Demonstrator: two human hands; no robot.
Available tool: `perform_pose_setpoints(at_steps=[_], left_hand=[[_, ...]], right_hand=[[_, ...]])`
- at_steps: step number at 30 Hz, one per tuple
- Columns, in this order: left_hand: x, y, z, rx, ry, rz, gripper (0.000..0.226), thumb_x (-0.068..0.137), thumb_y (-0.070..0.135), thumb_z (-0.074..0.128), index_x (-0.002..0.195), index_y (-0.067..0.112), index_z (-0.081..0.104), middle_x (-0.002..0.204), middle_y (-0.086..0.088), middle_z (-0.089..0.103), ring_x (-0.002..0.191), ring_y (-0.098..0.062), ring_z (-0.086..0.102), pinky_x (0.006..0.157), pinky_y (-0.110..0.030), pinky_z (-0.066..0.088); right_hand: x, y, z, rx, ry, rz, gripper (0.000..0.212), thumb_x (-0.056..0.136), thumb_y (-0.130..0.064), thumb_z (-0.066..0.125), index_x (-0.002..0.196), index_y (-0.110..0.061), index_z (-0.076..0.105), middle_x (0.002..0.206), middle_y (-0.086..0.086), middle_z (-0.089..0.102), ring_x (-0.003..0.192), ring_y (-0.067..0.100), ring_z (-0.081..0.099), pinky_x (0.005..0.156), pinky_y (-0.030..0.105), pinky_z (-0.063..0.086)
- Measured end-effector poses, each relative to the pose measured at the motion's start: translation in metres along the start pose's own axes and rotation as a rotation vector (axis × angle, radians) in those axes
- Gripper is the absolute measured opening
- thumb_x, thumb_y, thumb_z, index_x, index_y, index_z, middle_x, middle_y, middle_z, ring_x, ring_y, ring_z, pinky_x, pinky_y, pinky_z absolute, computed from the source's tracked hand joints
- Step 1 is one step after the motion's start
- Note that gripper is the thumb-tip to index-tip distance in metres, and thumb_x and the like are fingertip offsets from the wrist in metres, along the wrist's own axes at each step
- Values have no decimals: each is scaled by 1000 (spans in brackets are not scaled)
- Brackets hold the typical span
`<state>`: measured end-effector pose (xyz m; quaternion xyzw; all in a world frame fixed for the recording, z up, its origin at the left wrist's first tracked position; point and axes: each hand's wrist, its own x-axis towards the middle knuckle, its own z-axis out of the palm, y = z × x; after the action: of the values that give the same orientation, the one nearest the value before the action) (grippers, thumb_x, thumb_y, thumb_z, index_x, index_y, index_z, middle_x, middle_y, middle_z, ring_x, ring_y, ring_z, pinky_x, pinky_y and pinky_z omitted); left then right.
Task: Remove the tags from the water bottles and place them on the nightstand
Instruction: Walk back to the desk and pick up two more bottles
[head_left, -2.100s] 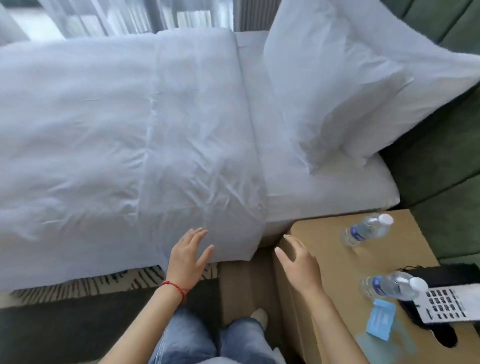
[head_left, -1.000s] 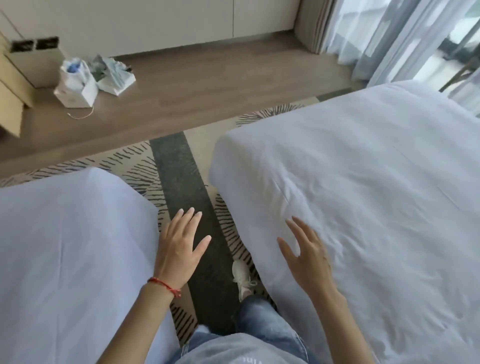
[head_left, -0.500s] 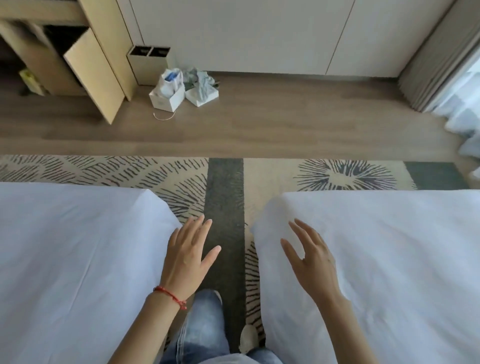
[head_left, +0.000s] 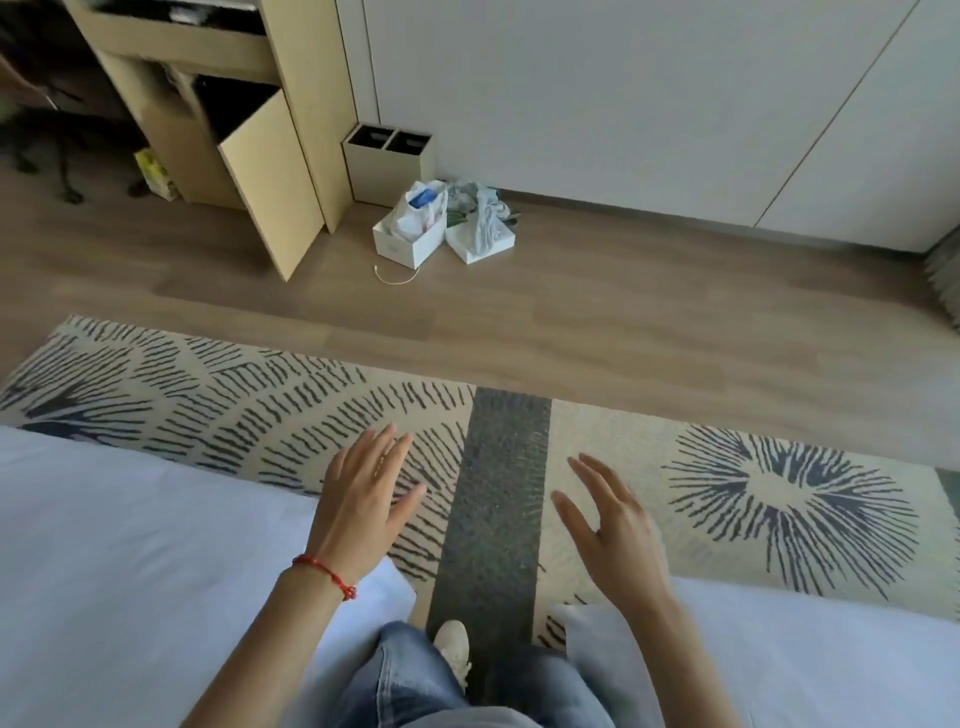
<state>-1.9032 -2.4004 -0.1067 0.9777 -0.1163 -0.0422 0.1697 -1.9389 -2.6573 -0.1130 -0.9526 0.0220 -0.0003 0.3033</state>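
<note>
No water bottles, tags or nightstand are in view now. My left hand (head_left: 363, 499) hovers with fingers spread over the patterned rug, a red string on its wrist, and holds nothing. My right hand (head_left: 613, 525) is held out beside it, fingers straight and empty. Both hands are in the gap between two white beds.
A white bed (head_left: 130, 571) lies to my left and another bed (head_left: 805, 665) to my right. The patterned rug (head_left: 519, 467) and wooden floor lie ahead. Two white boxes with bags (head_left: 415, 228) sit by a small bin (head_left: 387, 161). An open cabinet door (head_left: 270, 176) stands at the far left.
The view has swung from the nightstand with its two bottles and blue tag to the foot of the beds, then moved forward. Both hands stay open and empty.
</note>
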Motion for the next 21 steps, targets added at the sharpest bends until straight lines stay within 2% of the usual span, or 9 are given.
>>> perform_pose_setpoints(at_steps=[5, 8, 12, 15, 17, 21], left_hand=[[69, -35, -14, -2, 21, -69, 87, 86, 65, 4, 130, 4, 47, 137, -19, 47, 129, -37, 40, 102, -54, 37], [104, -51, -10, -30, 25, -168, 87, 84, 67, 3, 134, 7, 42, 141, -16, 42, 134, -34, 34, 105, -54, 34], [151, -73, -9, -24, 35, -302, 86, 85, 66, 4, 132, 6, 45, 138, -17, 46, 131, -35, 38, 104, -54, 36], [182, -87, -21, -2, 50, -430, 88, 85, 65, 2, 129, 4, 48, 137, -18, 48, 129, -36, 40, 102, -56, 37], [201, -93, -32, 18, 69, -503, 87, 85, 65, 1, 130, 6, 48, 138, -17, 47, 130, -35, 39, 101, -57, 36], [237, -103, -50, 29, 116, -641, 85, 85, 63, -1, 133, 8, 44, 141, -15, 43, 133, -33, 35, 103, -57, 35]], right_hand=[[93, -25, 2, -13, -45, -82, 59, 84, -57, 37, 133, -24, 47, 141, -3, 45, 130, 15, 41, 102, 34, 38], [154, -34, 6, -32, -79, -137, 55, 86, -52, 44, 131, -21, 49, 141, -1, 47, 131, 17, 40, 106, 36, 34], [242, -38, 20, -66, -116, -266, 47, 88, -42, 54, 129, -18, 52, 137, 2, 50, 128, 21, 44, 102, 33, 35], [308, -48, 25, -126, -186, -379, 47, 87, -40, 55, 127, -15, 54, 137, 6, 51, 130, 24, 43, 103, 39, 37], [349, -60, 26, -143, -176, -470, 47, 85, -40, 57, 124, -13, 57, 132, 8, 55, 126, 26, 47, 99, 43, 42], [423, -95, 35, -149, -215, -651, 43, 83, -36, 61, 119, -11, 60, 127, 9, 60, 120, 28, 53, 93, 43, 46]])
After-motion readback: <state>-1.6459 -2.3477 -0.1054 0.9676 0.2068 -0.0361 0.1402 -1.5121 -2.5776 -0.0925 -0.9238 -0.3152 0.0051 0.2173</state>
